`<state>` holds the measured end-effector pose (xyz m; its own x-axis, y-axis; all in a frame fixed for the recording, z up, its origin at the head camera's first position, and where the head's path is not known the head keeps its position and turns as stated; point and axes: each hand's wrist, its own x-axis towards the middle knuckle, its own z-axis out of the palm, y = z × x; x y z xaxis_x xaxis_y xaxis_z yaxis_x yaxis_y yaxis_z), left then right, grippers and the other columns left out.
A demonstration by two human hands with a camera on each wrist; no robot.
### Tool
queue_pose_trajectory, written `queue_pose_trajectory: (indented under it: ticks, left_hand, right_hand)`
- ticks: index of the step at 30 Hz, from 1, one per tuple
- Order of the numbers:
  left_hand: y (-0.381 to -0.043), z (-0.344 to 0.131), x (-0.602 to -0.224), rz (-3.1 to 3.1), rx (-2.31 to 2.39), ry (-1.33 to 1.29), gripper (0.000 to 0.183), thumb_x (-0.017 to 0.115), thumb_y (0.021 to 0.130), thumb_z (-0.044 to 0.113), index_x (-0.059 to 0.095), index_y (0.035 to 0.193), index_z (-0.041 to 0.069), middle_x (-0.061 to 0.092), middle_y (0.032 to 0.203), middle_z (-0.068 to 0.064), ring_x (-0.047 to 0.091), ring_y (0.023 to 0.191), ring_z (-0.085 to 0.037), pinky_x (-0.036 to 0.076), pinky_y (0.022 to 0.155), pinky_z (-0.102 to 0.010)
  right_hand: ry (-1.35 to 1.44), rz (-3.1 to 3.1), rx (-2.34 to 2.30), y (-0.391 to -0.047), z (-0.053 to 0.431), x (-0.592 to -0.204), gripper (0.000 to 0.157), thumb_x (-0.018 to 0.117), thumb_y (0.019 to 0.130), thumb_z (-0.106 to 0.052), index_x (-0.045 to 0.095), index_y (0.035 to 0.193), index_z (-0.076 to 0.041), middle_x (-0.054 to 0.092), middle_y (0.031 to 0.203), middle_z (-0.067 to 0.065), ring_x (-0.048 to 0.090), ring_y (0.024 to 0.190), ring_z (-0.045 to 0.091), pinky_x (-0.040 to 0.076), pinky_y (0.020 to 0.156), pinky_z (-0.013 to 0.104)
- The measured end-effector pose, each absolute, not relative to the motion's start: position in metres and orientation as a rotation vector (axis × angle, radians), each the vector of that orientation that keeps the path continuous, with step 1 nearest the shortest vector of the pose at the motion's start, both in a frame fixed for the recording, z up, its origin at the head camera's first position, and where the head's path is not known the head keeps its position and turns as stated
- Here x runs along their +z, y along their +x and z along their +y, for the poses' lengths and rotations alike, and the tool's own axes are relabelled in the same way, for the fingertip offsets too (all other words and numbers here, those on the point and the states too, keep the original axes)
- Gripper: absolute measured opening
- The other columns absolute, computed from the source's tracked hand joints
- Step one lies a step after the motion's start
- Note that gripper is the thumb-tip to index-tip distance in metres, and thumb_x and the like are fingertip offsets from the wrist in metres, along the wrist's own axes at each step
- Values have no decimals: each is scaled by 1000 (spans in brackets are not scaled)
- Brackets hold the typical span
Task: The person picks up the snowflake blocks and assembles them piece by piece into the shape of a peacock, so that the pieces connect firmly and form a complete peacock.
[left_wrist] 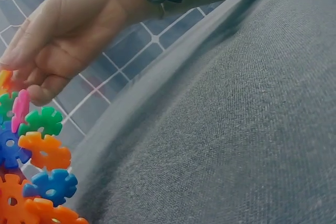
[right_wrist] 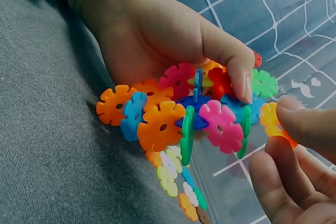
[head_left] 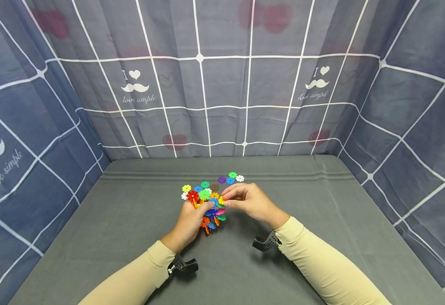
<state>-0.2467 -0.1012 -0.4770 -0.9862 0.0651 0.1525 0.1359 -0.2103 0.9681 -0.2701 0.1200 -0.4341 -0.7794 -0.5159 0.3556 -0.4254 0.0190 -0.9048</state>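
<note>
My left hand (head_left: 189, 221) grips a cluster of interlocking plastic flower discs (right_wrist: 161, 127), its thumb lying over the top. The cluster mixes orange, blue, green, pink and red pieces slotted into each other at angles. From the right, my right hand (head_left: 256, 204) pinches a yellow-orange flower disc (right_wrist: 271, 121) between thumb and fingers. That disc is right at the cluster's edge, beside a blue piece (right_wrist: 252, 109) under the left thumb. In the left wrist view, the right hand's fingertips are at the top of the cluster, partly cut off by the frame.
Loose discs lie on the grey cloth-covered table (head_left: 138, 212) beyond the hands, among them a purple disc (head_left: 221, 180), a white disc (head_left: 239, 178) and a yellow disc (head_left: 186, 188). A checked curtain (head_left: 222, 84) surrounds the table at the back and sides.
</note>
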Motion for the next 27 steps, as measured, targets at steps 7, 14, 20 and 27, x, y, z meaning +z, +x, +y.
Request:
queue_pose_trajectory:
  ticks: [7, 14, 20, 27]
  left_hand:
    - [-245, -103, -476, -1972, -2314, -289, 23, 75, 94, 3, 67, 111, -10, 75, 100, -15, 72, 86, -23, 61, 80, -33]
    - [-242, -102, -472, -2028, -2238, -339, 25, 76, 94, 5, 68, 112, -11, 75, 100, -14, 73, 86, -22, 61, 80, -32]
    - [-238, -103, -467, -2145, -2117, -378, 19, 76, 97, 11, 71, 104, -6, 75, 92, -11, 72, 80, -21, 60, 74, -29]
    - [-237, -105, -464, -2196, -2128, -405, 18, 76, 99, 11, 71, 101, -7, 75, 88, -11, 73, 77, -21, 61, 72, -30]
  right_hand:
    - [-938, 2152, -1933, -270, 119, -435, 17, 78, 92, 7, 78, 109, 7, 72, 119, 19, 71, 108, 27, 59, 89, 36]
    - [-928, 2128, -1970, -268, 117, -434, 16, 78, 91, 9, 78, 107, 9, 70, 119, 24, 71, 104, 27, 60, 86, 36]
    - [-956, 2123, -1972, -267, 118, -434, 11, 79, 89, 11, 77, 100, 10, 72, 112, 20, 72, 99, 26, 60, 83, 34]
    - [-899, 2057, -1920, -268, 121, -435, 11, 80, 88, 8, 78, 98, 10, 73, 109, 17, 72, 98, 27, 60, 82, 33]
